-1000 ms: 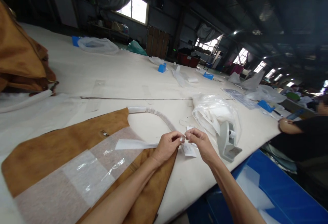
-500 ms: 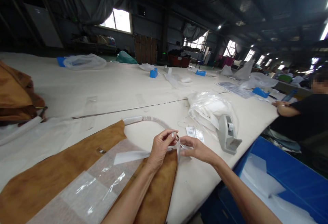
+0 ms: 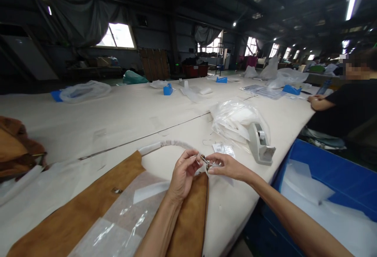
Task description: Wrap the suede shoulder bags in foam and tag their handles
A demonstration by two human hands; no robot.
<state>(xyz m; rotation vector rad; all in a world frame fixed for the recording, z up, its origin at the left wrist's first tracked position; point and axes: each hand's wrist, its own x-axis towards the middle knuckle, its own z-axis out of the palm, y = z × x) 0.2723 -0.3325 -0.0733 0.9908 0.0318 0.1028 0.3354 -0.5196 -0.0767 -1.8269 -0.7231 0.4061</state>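
Note:
A brown suede bag lies on the table in front of me, with a clear plastic sheet over part of it. Its strap, wrapped in white paper, arches away and runs behind my fingers. At the strap's near end, my left hand and my right hand meet, both closed in a pinch. Between their fingertips shows a small dark metal fitting; the fingers partly hide it, so its exact kind is unclear. A paper strip rests on the plastic beside my left wrist.
Right of my hands stand a grey tape dispenser, a clear plastic bag and a small packet. A blue bin with white sheets adjoins the table's right edge. Another person sits beyond it. Brown bags lie left.
The view has shifted slightly. The white strip that hung between my fingers no longer shows there, and the dark metal fitting is now visible. My right fingers have closed in on it.

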